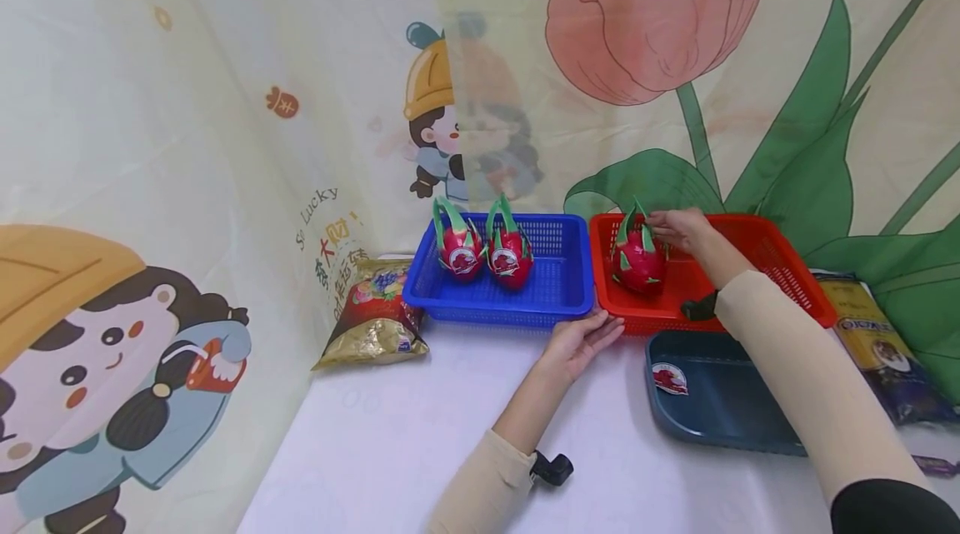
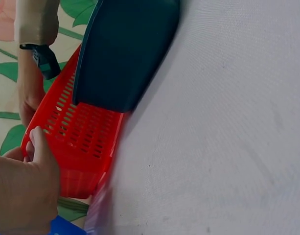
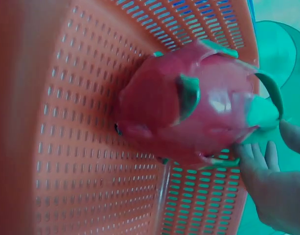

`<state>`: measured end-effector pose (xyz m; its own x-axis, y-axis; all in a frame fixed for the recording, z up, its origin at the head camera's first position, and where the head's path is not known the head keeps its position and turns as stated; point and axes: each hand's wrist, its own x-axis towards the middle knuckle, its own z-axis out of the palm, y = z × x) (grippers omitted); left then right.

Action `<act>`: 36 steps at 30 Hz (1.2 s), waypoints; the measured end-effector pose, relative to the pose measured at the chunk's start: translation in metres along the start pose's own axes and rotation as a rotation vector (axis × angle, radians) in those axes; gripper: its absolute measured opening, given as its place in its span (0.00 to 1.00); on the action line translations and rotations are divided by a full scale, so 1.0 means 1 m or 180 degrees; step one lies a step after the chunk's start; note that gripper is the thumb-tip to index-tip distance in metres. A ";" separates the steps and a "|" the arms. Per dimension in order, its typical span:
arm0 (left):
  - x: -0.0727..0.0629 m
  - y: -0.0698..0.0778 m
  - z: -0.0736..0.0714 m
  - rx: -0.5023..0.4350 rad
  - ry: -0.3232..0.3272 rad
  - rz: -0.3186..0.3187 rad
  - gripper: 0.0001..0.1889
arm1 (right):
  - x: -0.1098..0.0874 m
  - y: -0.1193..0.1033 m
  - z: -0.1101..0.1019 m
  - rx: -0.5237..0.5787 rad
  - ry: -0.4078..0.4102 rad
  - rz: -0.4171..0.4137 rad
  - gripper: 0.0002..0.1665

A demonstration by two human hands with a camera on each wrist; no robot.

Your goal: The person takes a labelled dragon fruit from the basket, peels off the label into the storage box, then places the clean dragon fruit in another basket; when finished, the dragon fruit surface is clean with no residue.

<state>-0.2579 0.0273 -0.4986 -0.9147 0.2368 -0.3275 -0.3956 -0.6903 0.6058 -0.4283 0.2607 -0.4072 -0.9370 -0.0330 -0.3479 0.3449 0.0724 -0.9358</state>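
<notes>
In the head view, a dragon fruit [image 1: 640, 263] stands at the left end of the red basket [image 1: 795, 267], its green leaf tips upward. My right hand [image 1: 681, 227] is beside those tips; in the right wrist view, its thumb and fairly straight fingers are right at the leafy end, not wrapped around the fruit. The left hand [image 2: 30, 176] grips the red basket's near left corner, thumb lying against the wall and fingers at the rim. Two more dragon fruits [image 1: 461, 249] with round labels stand in the blue basket [image 1: 555, 301], just left of the red one.
A dark teal tray [image 1: 720, 409] with a loose label [image 1: 669, 378] sits before the red basket, under the right forearm. To the left lies a gold and red snack bag [image 1: 378, 313]; a yellow and blue bag [image 1: 885, 342] lies at right. Printed cloth hangs behind.
</notes>
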 end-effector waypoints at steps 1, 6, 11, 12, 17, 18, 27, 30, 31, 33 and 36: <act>0.000 0.000 0.000 0.0004 -0.0004 0.0000 0.12 | 0.000 0.001 0.000 -0.0023 0.0025 -0.0017 0.35; -0.002 0.002 -0.001 0.0014 -0.0022 -0.0047 0.17 | -0.003 -0.001 0.002 0.0019 0.0252 -0.0112 0.34; -0.008 0.011 -0.007 0.0083 0.0009 -0.0117 0.14 | -0.012 -0.009 0.008 0.0191 0.0496 -0.0399 0.34; -0.010 0.014 -0.009 0.0111 0.0017 -0.0124 0.13 | -0.015 -0.012 0.010 0.0211 0.0524 -0.0472 0.35; -0.018 0.028 -0.025 0.0303 0.0001 -0.0071 0.13 | -0.030 -0.028 0.029 0.0351 0.0388 -0.0731 0.36; -0.020 0.031 -0.028 0.0350 -0.0013 -0.0046 0.14 | -0.032 -0.031 0.033 0.0350 0.0325 -0.0762 0.35; -0.040 0.059 -0.059 0.0396 0.0165 0.0190 0.18 | -0.034 -0.047 0.079 0.0173 -0.0162 -0.0668 0.30; -0.047 0.070 -0.069 0.0381 0.0264 0.0270 0.23 | -0.028 -0.048 0.097 0.0083 -0.0336 -0.0608 0.30; -0.049 0.073 -0.072 0.0365 0.0294 0.0297 0.24 | -0.026 -0.048 0.103 0.0082 -0.0385 -0.0594 0.30; -0.052 0.078 -0.077 0.0321 0.0338 0.0349 0.25 | -0.021 -0.047 0.115 0.0096 -0.0485 -0.0548 0.31; -0.055 0.085 -0.085 0.0199 0.0382 0.0426 0.19 | -0.014 -0.045 0.134 0.0109 -0.0567 -0.0445 0.33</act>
<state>-0.2340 -0.1021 -0.4909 -0.9446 0.0600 -0.3227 -0.2788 -0.6656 0.6923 -0.4238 0.1240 -0.3675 -0.9521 -0.2162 -0.2164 0.2171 0.0209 -0.9759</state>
